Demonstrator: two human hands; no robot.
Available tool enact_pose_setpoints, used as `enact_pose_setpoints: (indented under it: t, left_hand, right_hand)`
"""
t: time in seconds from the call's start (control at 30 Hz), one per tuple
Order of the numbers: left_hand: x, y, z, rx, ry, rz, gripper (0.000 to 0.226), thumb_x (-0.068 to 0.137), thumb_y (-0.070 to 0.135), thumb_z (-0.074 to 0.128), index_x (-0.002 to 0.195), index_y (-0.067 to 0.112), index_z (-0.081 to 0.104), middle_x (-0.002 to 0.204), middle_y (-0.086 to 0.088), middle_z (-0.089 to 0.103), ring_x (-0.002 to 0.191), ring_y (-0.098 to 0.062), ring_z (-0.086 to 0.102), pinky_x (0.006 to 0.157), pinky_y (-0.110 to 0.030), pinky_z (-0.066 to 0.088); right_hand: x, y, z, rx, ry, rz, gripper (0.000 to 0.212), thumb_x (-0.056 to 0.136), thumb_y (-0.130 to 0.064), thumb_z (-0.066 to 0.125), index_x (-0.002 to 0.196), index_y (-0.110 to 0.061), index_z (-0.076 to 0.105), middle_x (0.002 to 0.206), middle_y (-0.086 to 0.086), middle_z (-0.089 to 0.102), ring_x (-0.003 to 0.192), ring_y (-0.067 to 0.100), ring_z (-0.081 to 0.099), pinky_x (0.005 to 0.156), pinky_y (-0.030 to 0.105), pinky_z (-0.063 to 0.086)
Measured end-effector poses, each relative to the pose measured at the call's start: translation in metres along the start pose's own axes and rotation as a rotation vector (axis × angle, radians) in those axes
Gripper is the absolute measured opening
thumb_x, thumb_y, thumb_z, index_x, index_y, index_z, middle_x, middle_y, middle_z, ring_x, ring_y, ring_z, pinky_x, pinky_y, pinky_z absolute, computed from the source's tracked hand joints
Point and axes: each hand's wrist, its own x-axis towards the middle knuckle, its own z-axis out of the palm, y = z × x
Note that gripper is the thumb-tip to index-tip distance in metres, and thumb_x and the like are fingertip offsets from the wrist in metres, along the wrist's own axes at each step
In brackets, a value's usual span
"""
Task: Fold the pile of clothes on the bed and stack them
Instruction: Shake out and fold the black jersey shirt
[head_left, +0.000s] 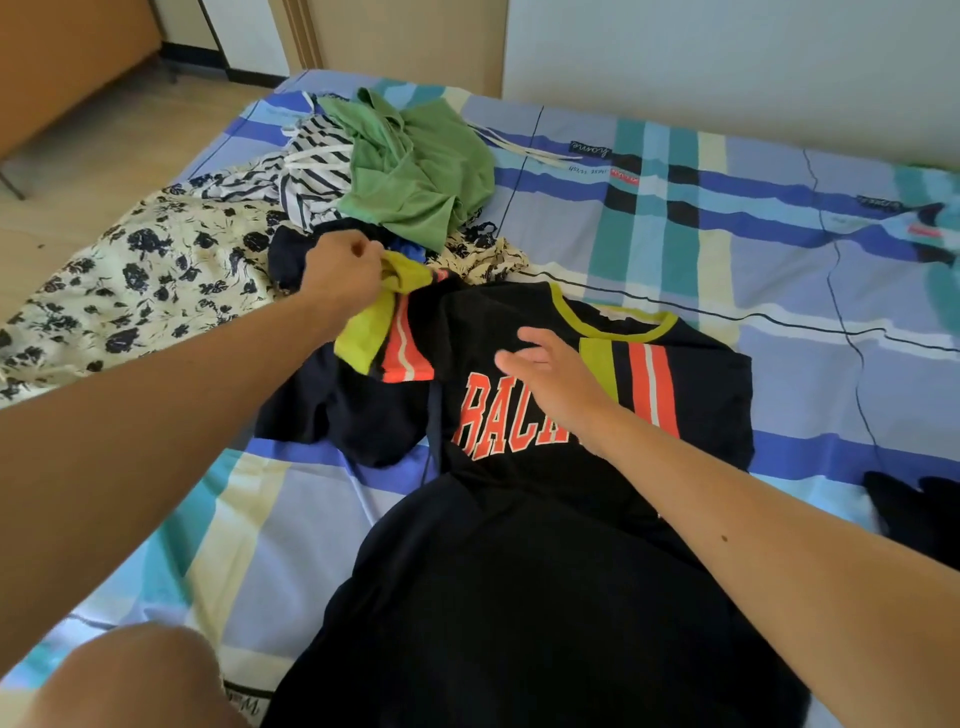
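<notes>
**Black jersey tee spread on the bed, one sleeve lifted**

Head view. The unfolded pile lies at the far left of the plaid bed sheet (779, 270). It has a crumpled green garment (415, 171) on top, a navy-and-white striped piece (311, 171) just left of it, and a cream floral garment (140, 280) spilling towards the left edge of the bed. White cords (519, 148) trail out to the right of the green one. A dark navy garment (353, 415) lies bunched under the raised sleeve, touching the tee's left side. Another dark piece (914, 509) sits at the right edge, apart from the rest. A bare knee (140, 675) fills the near left corner. Wooden floor (104, 156) shows beyond the bed on the left.

The black T-shirt (519, 545) lies in the middle of the bed, print side up, with orange letters across the chest. Its long axis runs near to far, with the yellow-green collar at the far end and the hem nearest the camera. The right sleeve lies flat.

The left hand (340, 275) has its fingers curled round the yellow-green cuff (363, 332) of the left sleeve, holding it up beside the pile. The right hand (556, 374) is spread with its fingers nearly straight over the chest, covering part of the lettering. It is blurred, so whether it presses the cloth cannot be told.
</notes>
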Motion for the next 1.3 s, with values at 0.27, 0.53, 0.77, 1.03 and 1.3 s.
enact_pose_setpoints:
  t: [0.27, 0.53, 0.77, 1.03, 1.3]
  left_hand:
    - [-0.055, 0.081, 0.05, -0.513, -0.723, -0.091, 0.03, 0.106, 0.019, 0.04, 0.101, -0.001, 0.062, 0.102, -0.017, 0.071, 0.092, -0.027, 0.073, 0.074, -0.037, 0.062]
    - [-0.062, 0.006, 0.11, 0.599, -0.773, 0.487, 0.057, 0.101, 0.038, 0.048, 0.151, 0.014, 0.035, 0.157, -0.011, 0.032, 0.146, -0.03, 0.027, 0.117, -0.046, 0.029]
    - [-0.055, -0.032, 0.136, 0.902, -0.681, 0.52, 0.054, 0.1, 0.056, 0.035, 0.142, 0.024, 0.048, 0.146, -0.009, 0.041, 0.133, -0.033, 0.039, 0.105, -0.048, 0.039]
    - [-0.012, 0.013, 0.178, 0.8, -0.379, 0.623, 0.063, 0.092, 0.045, 0.059, 0.142, 0.012, 0.04, 0.142, -0.017, 0.04, 0.134, -0.037, 0.035, 0.108, -0.049, 0.037]
    - [0.021, 0.031, 0.213, 0.813, -0.545, 0.433, 0.122, 0.074, 0.048, 0.082, 0.155, 0.011, -0.002, 0.148, -0.024, 0.037, 0.129, -0.045, 0.044, 0.102, -0.053, 0.046]
  right_hand:
    - [0.012, -0.043, -0.021, 0.749, -0.089, 0.122, 0.061, 0.087, -0.046, 0.068, 0.138, -0.015, 0.054, 0.131, 0.012, 0.064, 0.119, 0.03, 0.063, 0.104, 0.051, 0.048]
    - [0.03, 0.033, -0.058, 0.286, 0.316, 0.357, 0.077, 0.085, -0.011, 0.075, 0.15, -0.013, 0.032, 0.143, 0.011, 0.05, 0.129, 0.034, 0.051, 0.105, 0.053, 0.045]
    - [0.02, 0.101, -0.083, -0.318, 0.336, 0.397, 0.061, 0.083, -0.018, 0.072, 0.134, -0.009, 0.04, 0.119, 0.011, 0.055, 0.107, 0.033, 0.058, 0.08, 0.04, 0.049]
    - [0.065, 0.115, -0.15, -0.897, 0.358, 0.182, 0.093, 0.076, -0.022, 0.08, 0.151, -0.011, 0.025, 0.149, 0.021, 0.031, 0.138, 0.04, 0.033, 0.11, 0.052, 0.036]
    - [0.094, 0.134, -0.184, -0.757, 0.119, 0.281, 0.142, 0.064, -0.034, 0.093, 0.156, -0.011, -0.013, 0.162, 0.019, 0.021, 0.147, 0.037, 0.025, 0.119, 0.051, 0.024]
